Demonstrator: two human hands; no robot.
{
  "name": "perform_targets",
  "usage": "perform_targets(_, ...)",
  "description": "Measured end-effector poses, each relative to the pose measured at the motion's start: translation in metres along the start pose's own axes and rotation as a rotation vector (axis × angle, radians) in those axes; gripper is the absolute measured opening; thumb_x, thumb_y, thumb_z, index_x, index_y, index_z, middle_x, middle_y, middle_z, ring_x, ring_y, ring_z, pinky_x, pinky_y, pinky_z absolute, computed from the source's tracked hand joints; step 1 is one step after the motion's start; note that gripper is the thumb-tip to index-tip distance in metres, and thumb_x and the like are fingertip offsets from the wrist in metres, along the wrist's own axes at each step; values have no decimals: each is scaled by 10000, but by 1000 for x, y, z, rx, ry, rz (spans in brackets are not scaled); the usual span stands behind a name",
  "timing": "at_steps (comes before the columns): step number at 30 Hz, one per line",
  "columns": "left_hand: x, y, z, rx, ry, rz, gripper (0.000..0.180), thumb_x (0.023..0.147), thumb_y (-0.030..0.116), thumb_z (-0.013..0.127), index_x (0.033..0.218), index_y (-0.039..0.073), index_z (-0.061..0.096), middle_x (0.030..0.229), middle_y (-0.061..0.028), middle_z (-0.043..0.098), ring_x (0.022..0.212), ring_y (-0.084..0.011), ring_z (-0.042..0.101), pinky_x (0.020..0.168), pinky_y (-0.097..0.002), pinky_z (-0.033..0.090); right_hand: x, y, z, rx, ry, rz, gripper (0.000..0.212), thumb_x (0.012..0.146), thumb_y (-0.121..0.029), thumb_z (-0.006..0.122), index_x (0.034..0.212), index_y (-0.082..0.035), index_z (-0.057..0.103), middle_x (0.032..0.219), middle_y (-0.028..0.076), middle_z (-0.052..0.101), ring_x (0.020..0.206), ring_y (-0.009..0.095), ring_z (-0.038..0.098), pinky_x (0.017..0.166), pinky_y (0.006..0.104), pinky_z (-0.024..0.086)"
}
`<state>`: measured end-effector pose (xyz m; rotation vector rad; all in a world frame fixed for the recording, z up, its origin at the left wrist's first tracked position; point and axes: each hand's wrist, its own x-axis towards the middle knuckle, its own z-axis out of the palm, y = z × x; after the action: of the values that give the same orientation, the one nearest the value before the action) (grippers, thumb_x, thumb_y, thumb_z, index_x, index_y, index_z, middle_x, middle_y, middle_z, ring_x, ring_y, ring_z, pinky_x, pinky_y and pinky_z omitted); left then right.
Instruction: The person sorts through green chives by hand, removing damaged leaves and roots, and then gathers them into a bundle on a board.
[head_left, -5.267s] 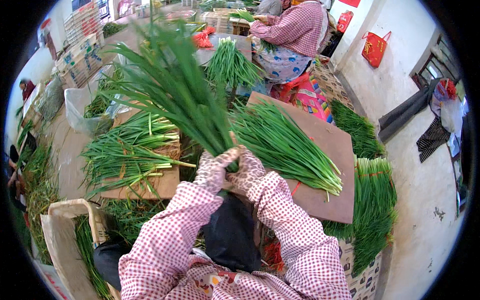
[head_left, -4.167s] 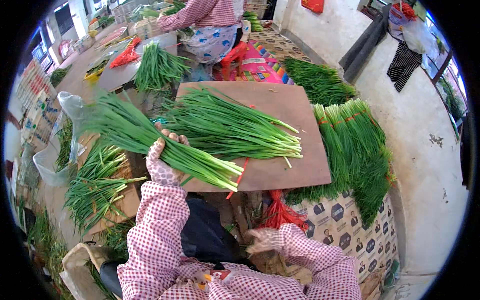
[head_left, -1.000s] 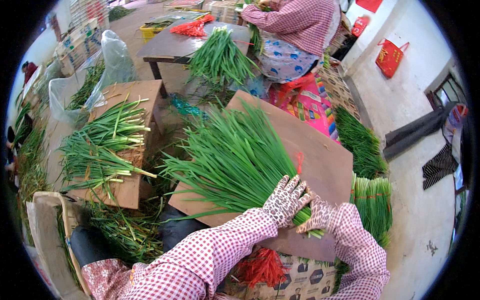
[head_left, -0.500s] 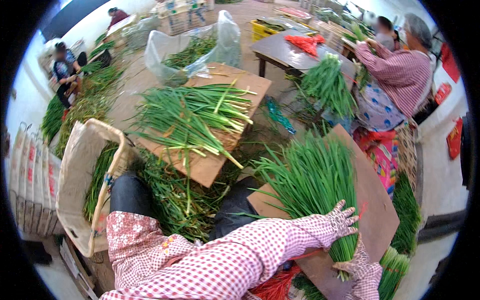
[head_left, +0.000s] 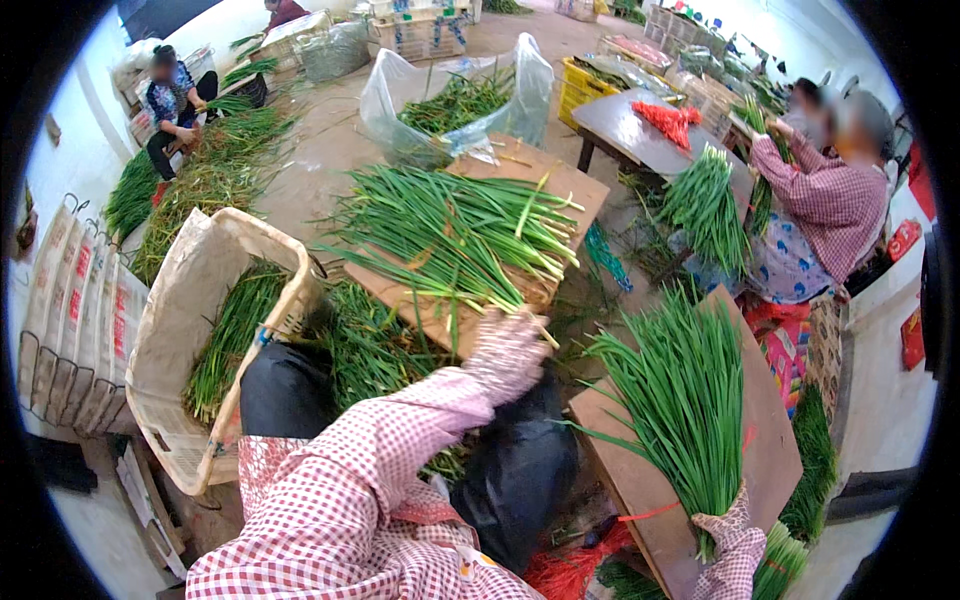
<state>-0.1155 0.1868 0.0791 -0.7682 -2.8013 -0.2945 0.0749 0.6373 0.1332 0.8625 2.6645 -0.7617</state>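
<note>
My right hand (head_left: 727,522), in a patterned glove, is closed round the stalk end of a thick bunch of green chives (head_left: 680,400). The bunch lies fanned out on a brown board (head_left: 620,440) at the right. In a matching glove, my left hand (head_left: 505,357) is at the pale stalk ends of a loose pile of chives (head_left: 440,225). That pile lies on another brown board (head_left: 400,297) in front of me. Motion smears the left fingers, so their grip is unclear. A red tie (head_left: 650,512) lies across the right board, beside the bunch's lower stalks.
At the left, a cream plastic basket (head_left: 160,365) holds more chives. A clear plastic bag (head_left: 535,95) of greens stands beyond the front board. Red strings (head_left: 570,570) lie low by my knee. Co-workers sit at far left and right, one by a table (head_left: 610,120).
My left hand has left the bunch on the right board and moved left to the loose pile's stalk ends. My right hand still holds the bunch. The view has shifted.
</note>
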Motion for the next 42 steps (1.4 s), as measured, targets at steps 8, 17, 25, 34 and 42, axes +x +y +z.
perform_targets(8, -60, -108, -14, -63, -141, -592, 329, 790, 263, 473, 1084, 127, 527, 1296, -124, 333, 1185, -290, 322, 967, -463, 254, -70, -263, 27, -269, 225, -817, 705, 675, -196, 654, 1264, -28, 304, 1259, 153, 367, 1170, 267, 350, 979, 321, 281)
perform_targets(17, -134, -139, -21, -402, 11, -766, 146, 747, 87, 526, 875, 96, 594, 897, -131, 562, 880, -286, 537, 777, -369, 429, 37, -407, 209, -784, -191, -757, 408, 788, -270, 511, 1123, -58, 417, 1030, 135, 467, 989, 268, 442, 830, 355, 359)
perform_targets(25, -170, -136, 7, -603, 116, -702, 158, 749, 72, 536, 892, 92, 600, 898, -116, 568, 877, -275, 543, 775, -355, 431, 72, -409, 173, -554, -5, -748, 316, 834, -339, 448, 985, -68, 509, 821, 138, 546, 813, 294, 528, 680, 383, 440)
perform_targets(34, -144, -116, -102, -277, -536, -534, 419, 747, 353, 571, 1132, 197, 516, 1290, -197, 320, 1108, -321, 421, 925, -383, 345, 25, -436, 67, 726, -214, -235, 290, 870, -320, 432, 996, -75, 524, 551, -38, 407, 397, 82, 310, 382, 240, 291)
perform_targets(42, -148, -80, -133, -1560, 184, -601, 417, 761, 259, 623, 1084, 20, 512, 1026, -69, 572, 909, -192, 544, 783, -350, 432, -72, -415, 207, 865, -515, -645, 314, 788, -122, 577, 1053, 22, 488, 847, 64, 569, 731, 128, 526, 631, 265, 455)
